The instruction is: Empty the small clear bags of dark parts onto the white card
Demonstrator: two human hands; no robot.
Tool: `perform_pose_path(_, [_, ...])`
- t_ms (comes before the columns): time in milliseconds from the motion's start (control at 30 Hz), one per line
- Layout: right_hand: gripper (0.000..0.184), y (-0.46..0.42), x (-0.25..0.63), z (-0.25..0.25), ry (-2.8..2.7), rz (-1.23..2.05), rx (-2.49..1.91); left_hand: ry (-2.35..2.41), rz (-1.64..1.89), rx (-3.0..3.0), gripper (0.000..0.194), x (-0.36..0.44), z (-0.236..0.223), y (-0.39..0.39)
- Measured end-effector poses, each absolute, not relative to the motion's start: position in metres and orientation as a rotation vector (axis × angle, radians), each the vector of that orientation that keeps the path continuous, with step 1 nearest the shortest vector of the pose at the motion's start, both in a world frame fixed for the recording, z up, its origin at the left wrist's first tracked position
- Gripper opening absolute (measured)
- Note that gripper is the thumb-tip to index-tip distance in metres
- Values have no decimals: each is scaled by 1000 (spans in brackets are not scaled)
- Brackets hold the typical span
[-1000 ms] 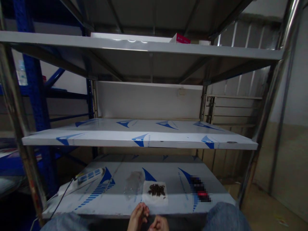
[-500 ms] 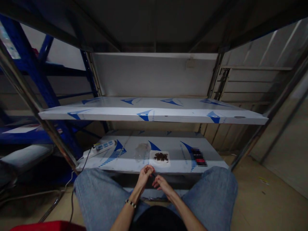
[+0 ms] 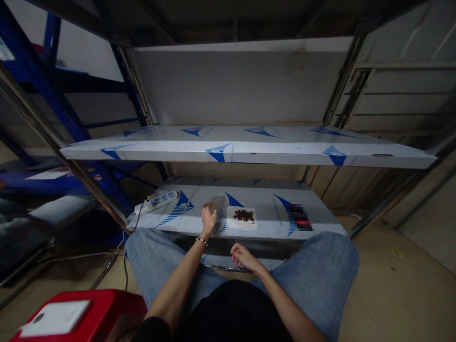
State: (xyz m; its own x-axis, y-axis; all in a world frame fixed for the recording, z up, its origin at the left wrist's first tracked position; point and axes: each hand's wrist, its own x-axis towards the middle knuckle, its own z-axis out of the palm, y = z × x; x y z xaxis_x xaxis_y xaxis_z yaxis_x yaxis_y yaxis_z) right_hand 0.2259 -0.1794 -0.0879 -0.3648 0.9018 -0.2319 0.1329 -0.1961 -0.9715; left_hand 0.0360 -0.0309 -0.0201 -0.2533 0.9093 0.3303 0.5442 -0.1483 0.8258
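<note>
Left hand (image 3: 209,221): fingers (image 3: 205,212) curled against clear plastic bag (image 3: 220,204); grip unclear.
Right hand (image 3: 244,256): fingers (image 3: 235,251) loosely open, empty.
White paper (image 3: 233,224): dark bits (image 3: 244,215), at bag's 3 o'clock.

Storeroom or warehouse: stainless-steel shelving (image 3: 245,152) under blue-printed protective film, blue metal pallet racking (image 3: 39,90), ribbed metal wall panels (image 3: 402,102), bare tan floor (image 3: 402,266).

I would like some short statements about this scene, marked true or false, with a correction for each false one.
1. The left hand wears a bracelet on its wrist: true.
2. The right hand grips the power strip: false. The power strip lies on the steel shelf, and the right hand is open, away from it.
3. The dark granules lie directly on the steel: false. They lie on white paper.
4. The left hand is nearer than the right hand to the clear plastic bag: true.
</note>
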Motion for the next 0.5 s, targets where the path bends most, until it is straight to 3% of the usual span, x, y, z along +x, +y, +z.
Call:
perform_pose_path(133, [18, -177, 225, -87, -1405, 1501, -1277, 1845, 1045, 1816, 63, 26, -10, 10])
perform_pose_path(200, [23, -175, 226, -84, -1362, 1444, -1303, 1821, 992, 1811, 66, 24, -14, 20])
perform_pose_path(367, [22, -179, 228, -72, -1258, 1463, -1236, 1567, 1275, 1593, 17, 25, -23, 29])
perform_pose_path(500, [25, -182, 228, -67, -1133, 1410, -1281, 1530, 1387, 1571, 8, 26, -7, 34])
